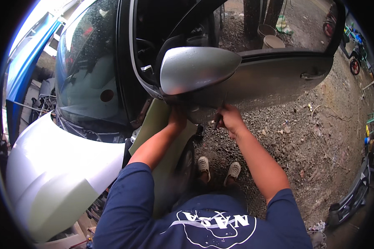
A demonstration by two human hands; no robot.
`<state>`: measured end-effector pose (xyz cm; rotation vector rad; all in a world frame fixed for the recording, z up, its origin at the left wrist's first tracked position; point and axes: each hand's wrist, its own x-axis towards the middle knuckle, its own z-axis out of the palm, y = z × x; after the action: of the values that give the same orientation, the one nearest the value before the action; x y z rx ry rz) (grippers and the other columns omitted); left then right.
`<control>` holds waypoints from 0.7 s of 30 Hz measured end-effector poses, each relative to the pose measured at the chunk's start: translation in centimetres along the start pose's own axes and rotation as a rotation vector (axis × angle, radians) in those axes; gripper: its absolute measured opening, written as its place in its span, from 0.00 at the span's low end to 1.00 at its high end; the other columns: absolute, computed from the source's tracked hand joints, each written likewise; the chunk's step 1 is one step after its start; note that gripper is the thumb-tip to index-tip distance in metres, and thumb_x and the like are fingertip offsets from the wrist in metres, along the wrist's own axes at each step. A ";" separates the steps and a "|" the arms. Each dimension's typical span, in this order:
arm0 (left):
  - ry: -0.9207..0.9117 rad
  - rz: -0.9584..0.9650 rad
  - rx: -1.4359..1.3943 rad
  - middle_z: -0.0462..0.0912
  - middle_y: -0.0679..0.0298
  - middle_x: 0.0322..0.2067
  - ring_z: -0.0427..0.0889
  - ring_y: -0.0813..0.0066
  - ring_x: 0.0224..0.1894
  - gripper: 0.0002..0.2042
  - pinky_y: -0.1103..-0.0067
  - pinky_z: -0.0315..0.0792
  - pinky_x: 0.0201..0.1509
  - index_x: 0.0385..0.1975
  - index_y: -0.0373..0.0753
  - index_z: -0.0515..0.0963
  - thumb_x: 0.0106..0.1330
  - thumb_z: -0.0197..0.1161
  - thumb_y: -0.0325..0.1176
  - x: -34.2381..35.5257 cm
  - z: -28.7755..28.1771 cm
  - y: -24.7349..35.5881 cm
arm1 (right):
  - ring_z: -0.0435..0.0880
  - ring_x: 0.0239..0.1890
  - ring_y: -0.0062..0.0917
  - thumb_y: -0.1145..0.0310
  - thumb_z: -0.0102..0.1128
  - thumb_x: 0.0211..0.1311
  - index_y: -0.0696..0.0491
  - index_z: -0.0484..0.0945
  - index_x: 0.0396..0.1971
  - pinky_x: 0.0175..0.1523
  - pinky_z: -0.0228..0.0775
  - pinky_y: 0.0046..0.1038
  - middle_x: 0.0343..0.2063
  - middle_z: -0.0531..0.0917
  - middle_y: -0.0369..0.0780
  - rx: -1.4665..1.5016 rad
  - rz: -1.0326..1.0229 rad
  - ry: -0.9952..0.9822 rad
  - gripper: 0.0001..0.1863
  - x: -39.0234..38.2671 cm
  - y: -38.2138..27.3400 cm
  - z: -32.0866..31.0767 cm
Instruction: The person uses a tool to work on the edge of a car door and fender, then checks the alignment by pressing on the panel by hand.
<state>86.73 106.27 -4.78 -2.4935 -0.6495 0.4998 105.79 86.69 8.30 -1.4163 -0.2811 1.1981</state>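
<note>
My right hand (232, 119) is closed around a slim dark tool (217, 121), with a thin end pointing up beside the silver car door (274, 74). The tool's exact kind is too small to make out. My left hand (178, 117) reaches in below the silver side mirror (197, 70), at the gap between the door and the greenish fender (164, 124). Its fingers are hidden there. The door stands open, and its lower front corner lies between my two hands.
The windshield (91, 74) and white bonnet (66, 162) are on the left. Gravel (278, 141) covers the ground around my shoes (232, 169). A detached bumper (353, 195) lies at the right. A blue tarp (31, 62) hangs at the far left.
</note>
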 end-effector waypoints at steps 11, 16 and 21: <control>0.070 -0.008 -0.204 0.80 0.51 0.63 0.73 0.56 0.69 0.21 0.62 0.55 0.79 0.61 0.37 0.81 0.73 0.52 0.36 -0.7 1.7 -2.0 | 0.79 0.27 0.20 0.67 0.53 0.77 0.55 0.80 0.48 0.30 0.73 0.26 0.28 0.83 0.37 -0.003 -0.061 0.135 0.10 -1.1 0.5 1.5; 0.184 -0.013 -0.066 0.81 0.53 0.63 0.73 0.58 0.70 0.20 0.61 0.54 0.79 0.58 0.37 0.83 0.75 0.51 0.37 -1.3 1.6 -1.6 | 0.78 0.25 0.22 0.67 0.53 0.77 0.57 0.79 0.49 0.30 0.74 0.27 0.27 0.83 0.39 -0.021 -0.068 0.205 0.11 -2.2 -0.3 2.8; 0.043 -0.012 -0.182 0.76 0.53 0.69 0.68 0.57 0.74 0.23 0.61 0.49 0.82 0.65 0.36 0.79 0.76 0.48 0.37 -0.7 2.4 -2.1 | 0.78 0.23 0.23 0.71 0.53 0.75 0.55 0.67 0.66 0.27 0.72 0.25 0.30 0.85 0.43 -0.163 -0.160 0.260 0.22 -3.0 0.0 4.4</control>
<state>84.36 108.41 -5.36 -2.6609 -0.7211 0.3977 101.09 87.03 10.78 -1.6403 -0.3092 0.8653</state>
